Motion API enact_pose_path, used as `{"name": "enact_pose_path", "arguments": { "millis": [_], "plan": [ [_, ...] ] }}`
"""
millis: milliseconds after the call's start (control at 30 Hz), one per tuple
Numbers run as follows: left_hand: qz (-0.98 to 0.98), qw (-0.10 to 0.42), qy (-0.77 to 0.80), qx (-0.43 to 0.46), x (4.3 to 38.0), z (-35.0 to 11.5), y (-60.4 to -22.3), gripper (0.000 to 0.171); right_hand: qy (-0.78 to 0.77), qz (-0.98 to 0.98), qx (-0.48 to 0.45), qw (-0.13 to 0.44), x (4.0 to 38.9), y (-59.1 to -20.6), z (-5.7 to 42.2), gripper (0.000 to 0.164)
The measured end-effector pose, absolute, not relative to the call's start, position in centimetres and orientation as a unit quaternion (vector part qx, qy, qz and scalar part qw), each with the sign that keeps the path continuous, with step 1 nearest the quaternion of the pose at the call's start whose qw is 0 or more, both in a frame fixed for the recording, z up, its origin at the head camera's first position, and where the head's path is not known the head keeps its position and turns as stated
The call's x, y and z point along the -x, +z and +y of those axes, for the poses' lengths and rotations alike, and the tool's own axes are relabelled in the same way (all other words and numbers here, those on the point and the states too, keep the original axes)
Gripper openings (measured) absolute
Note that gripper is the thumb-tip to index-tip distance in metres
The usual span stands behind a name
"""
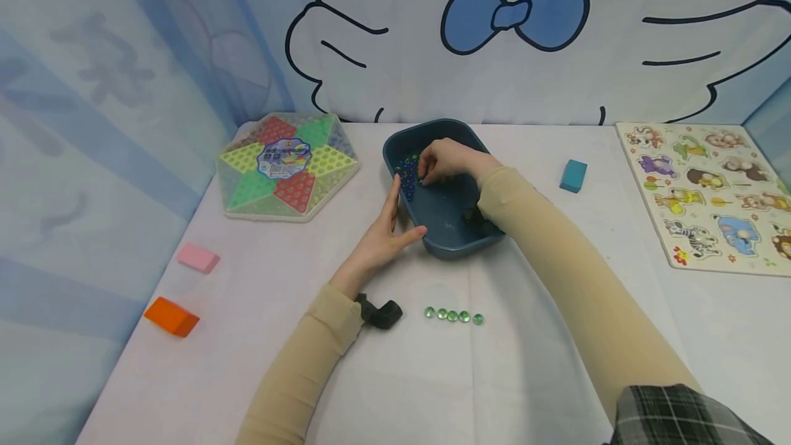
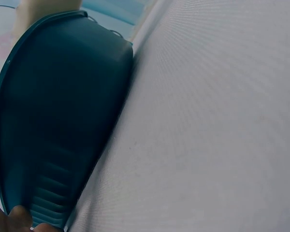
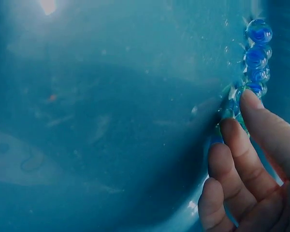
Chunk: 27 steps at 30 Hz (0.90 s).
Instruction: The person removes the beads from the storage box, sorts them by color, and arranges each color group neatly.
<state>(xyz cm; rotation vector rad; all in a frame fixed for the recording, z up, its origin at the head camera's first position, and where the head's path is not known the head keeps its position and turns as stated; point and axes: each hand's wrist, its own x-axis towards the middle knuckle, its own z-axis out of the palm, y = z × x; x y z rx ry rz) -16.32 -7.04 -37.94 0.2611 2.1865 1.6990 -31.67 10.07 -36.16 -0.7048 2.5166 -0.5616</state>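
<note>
In the head view my right hand [image 1: 450,160] reaches into a dark teal plastic tub [image 1: 441,215]. Blue glass marbles [image 3: 257,58] and a few green ones lie along one side of its floor. The right wrist view shows the thumb and forefinger closing on a green marble [image 3: 240,118], partly hidden by the fingertips. My left hand [image 1: 384,235] rests against the tub's near left side, fingers straight along the wall and thumb apart at the near corner. A row of several green marbles [image 1: 453,316] lies on the table in front of the tub.
A hexagonal box [image 1: 247,146] of coloured pieces stands left of the tub. Pink [image 1: 198,257] and orange [image 1: 172,316] blocks lie at the left edge, a blue block [image 1: 573,176] to the right. An animal puzzle board [image 1: 704,201] lies far right.
</note>
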Motion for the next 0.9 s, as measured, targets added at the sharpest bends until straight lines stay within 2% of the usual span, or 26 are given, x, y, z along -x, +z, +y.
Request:
{"name": "enact_pose_path", "arguments": {
  "millis": [500, 733, 900],
  "plan": [
    [0.776, 0.176, 0.599, -0.095, 16.4, -6.7, -38.1, 0.094, -0.303, 0.880, 0.256, 0.260, 31.8, -33.9, 12.5, 0.021],
    [0.775, 0.178, 0.599, -0.092, 16.5, -6.8, -38.3, 0.093, -0.338, 0.860, 0.268, 0.271, 30.7, -31.9, 13.2, 0.027],
    [0.778, 0.176, 0.596, -0.091, 16.3, -6.8, -38.0, 0.093, -0.347, 0.847, 0.296, 0.273, 29.1, -30.5, 13.6, 0.022]
  ]
}}
